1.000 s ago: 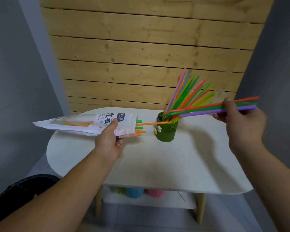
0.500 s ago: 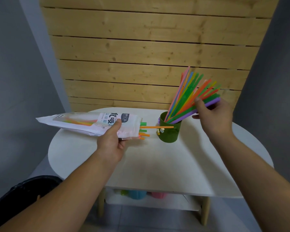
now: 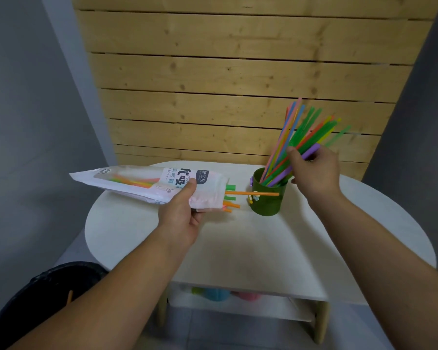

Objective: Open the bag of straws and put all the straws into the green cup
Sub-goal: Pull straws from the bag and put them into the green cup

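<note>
Gripping the floppy bag (image 3: 137,184) near its open mouth, the left hand (image 3: 181,218) has light, slick straws (image 3: 232,197) poking out just past its thumb. The right hand (image 3: 314,170), apparently closed around the bundle (image 3: 300,132), sits just above the green cup (image 3: 268,202). Pinching the protruding ends together should work best.

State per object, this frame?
straw bag: open, held aloft, part full.
orange straw: juts furthest from bag mouth, roughly level.
green cup: upright, holding leaning straws.
left hand: grips the bag.
right hand: grips straws standing in cup.
</note>
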The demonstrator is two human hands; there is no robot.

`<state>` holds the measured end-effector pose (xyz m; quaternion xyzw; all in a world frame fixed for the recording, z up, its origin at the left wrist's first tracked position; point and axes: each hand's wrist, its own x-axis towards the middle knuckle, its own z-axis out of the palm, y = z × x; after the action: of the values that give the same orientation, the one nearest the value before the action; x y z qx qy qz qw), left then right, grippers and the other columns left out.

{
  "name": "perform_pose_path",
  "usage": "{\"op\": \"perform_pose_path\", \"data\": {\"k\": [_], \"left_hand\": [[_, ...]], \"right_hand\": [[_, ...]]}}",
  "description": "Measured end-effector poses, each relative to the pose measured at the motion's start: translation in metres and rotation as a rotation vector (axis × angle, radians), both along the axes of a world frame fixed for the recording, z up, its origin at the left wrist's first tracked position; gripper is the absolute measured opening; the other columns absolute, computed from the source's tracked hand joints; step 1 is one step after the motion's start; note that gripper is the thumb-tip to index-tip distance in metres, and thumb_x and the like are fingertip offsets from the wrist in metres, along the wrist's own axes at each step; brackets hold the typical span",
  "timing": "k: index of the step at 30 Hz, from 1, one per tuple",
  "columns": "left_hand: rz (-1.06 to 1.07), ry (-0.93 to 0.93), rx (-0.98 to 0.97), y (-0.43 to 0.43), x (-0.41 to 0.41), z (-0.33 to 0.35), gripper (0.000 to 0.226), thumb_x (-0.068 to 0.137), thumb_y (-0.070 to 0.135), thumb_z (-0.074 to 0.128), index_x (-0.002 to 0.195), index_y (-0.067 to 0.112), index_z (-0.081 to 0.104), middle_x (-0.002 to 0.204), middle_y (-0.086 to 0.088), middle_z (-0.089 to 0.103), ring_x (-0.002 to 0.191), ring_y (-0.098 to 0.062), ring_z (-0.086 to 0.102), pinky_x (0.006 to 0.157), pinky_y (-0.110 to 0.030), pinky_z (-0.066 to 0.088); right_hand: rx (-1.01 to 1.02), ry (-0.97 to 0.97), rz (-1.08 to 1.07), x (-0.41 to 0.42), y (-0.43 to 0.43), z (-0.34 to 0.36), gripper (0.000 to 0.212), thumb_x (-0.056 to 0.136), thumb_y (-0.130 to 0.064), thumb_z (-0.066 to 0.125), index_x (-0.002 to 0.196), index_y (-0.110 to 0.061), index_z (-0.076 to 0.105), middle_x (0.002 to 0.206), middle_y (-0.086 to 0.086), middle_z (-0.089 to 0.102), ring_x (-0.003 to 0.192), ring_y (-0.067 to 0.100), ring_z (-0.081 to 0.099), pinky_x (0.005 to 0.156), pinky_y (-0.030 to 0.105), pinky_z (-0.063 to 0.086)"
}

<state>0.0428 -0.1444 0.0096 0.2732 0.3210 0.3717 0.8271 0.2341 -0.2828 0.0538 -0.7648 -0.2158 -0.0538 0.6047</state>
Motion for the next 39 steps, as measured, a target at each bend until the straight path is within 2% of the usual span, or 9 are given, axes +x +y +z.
{"op": "perform_pose_path", "data": {"k": [5,10,14,19,22,25,28,31,39], "left_hand": [[0.001,0.007,0.015,-0.001,-0.003,0.002,0.029,0.089,0.014,0.074,0.117,0.016,0.065,0.106,-0.003,0.076,0.069,-0.010,0.076,0.046,-0.021,0.055],[-0.009,0.000,0.009,-0.002,-0.003,0.004,0.032,0.088,0.014,0.075,0.118,0.016,0.066,0.107,-0.002,0.077,0.075,-0.011,0.076,0.051,-0.023,0.059],[-0.001,-0.020,0.020,-0.002,-0.003,0.006,0.036,0.088,0.014,0.075,0.123,0.015,0.065,0.110,-0.003,0.077,0.074,-0.011,0.077,0.053,-0.025,0.060],[0.000,-0.046,0.024,-0.002,-0.004,0.009,0.037,0.088,0.013,0.075,0.124,0.015,0.065,0.107,-0.003,0.078,0.076,-0.011,0.077,0.059,-0.028,0.063],[-0.014,-0.066,0.045,-0.005,-0.004,0.010,0.037,0.087,0.011,0.076,0.122,0.016,0.066,0.103,-0.002,0.080,0.082,-0.013,0.078,0.057,-0.029,0.062],[-0.044,-0.059,0.147,-0.010,-0.002,0.013,0.039,0.087,0.012,0.076,0.123,0.019,0.066,0.105,0.000,0.080,0.091,-0.015,0.078,0.064,-0.033,0.064],[-0.072,-0.047,0.290,-0.017,0.001,0.017,0.038,0.088,0.011,0.075,0.124,0.021,0.067,0.108,0.001,0.080,0.094,-0.016,0.077,0.067,-0.032,0.063],[-0.078,-0.025,0.396,-0.023,0.003,0.018,0.037,0.087,0.011,0.076,0.122,0.021,0.069,0.109,0.001,0.079,0.096,-0.016,0.076,0.069,-0.032,0.062],[-0.079,0.070,0.565,-0.024,0.004,0.016,0.022,0.086,0.014,0.078,0.102,0.029,0.076,0.105,0.005,0.080,0.098,-0.015,0.076,0.084,-0.040,0.061]], "right_hand": [[0.008,0.022,-0.045,0.005,-0.007,-0.002,0.030,0.090,-0.034,0.069,0.081,-0.005,0.063,0.075,0.008,0.066,0.075,0.033,0.068,0.065,0.055,0.059],[0.153,0.179,0.040,0.006,-0.014,-0.001,0.027,0.083,-0.024,0.080,0.092,-0.008,0.060,0.080,0.004,0.065,0.064,0.022,0.070,0.047,0.027,0.056],[0.108,0.345,0.045,-0.005,-0.020,0.000,0.051,0.082,-0.025,0.081,0.116,-0.003,0.050,0.095,0.012,0.063,0.061,0.017,0.068,0.059,0.036,0.060],[-0.130,0.577,0.087,-0.032,-0.033,-0.007,0.045,0.095,-0.050,0.058,0.103,-0.006,0.054,0.088,0.010,0.061,0.068,0.023,0.063,0.054,0.032,0.052],[0.069,0.798,0.270,-0.052,-0.029,-0.010,0.048,0.100,-0.053,0.045,0.096,-0.006,0.057,0.082,0.016,0.068,0.070,0.028,0.067,0.063,0.036,0.058],[0.243,0.989,0.377,-0.070,-0.017,-0.012,0.060,0.099,-0.059,0.040,0.107,-0.003,0.059,0.106,0.026,0.070,0.094,0.039,0.072,0.079,0.045,0.058],[0.358,1.112,0.412,-0.082,-0.007,-0.014,0.070,0.098,-0.061,0.039,0.123,0.002,0.056,0.118,0.028,0.066,0.097,0.040,0.072,0.076,0.047,0.059],[0.436,1.187,0.432,-0.091,-0.003,-0.014,0.070,0.097,-0.062,0.041,0.125,0.001,0.057,0.113,0.024,0.068,0.096,0.037,0.072,0.072,0.048,0.060],[0.522,1.200,0.450,-0.098,0.000,-0.013,0.048,0.101,-0.048,0.047,0.113,-0.004,0.062,0.102,0.013,0.074,0.093,0.031,0.072,0.091,0.050,0.057]]}}
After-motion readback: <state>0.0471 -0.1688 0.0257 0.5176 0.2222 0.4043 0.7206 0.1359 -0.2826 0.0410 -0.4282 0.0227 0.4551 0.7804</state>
